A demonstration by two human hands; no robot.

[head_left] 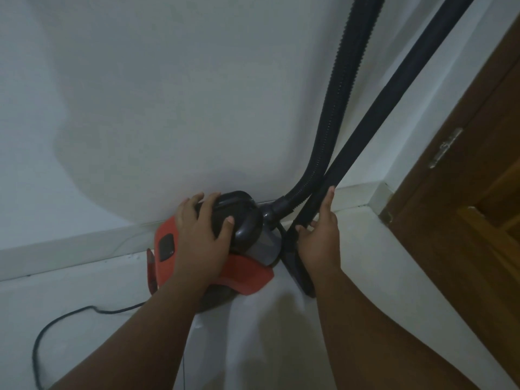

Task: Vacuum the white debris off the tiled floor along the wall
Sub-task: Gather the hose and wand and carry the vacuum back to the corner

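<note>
The red-and-black vacuum (168,235) sits on the pale floor (84,291), against the skirting (70,249) of the white wall (168,94). What its grey drum (261,249) holds cannot be seen, and the dark panel (166,247) on the red shell is too blurred to read. The left hand (202,237) has its grip curled over the black top. The right hand (320,240) has its grip closed round the black tube (394,88), with the forefinger straight along it, beside the ribbed hose (337,108). A cord (56,319) trails left. A brown door (478,206) stands at the right.

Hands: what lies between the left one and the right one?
In the head view, the vacuum's grey front lies between the left hand and right hand, where the ribbed hose plugs in.
</note>
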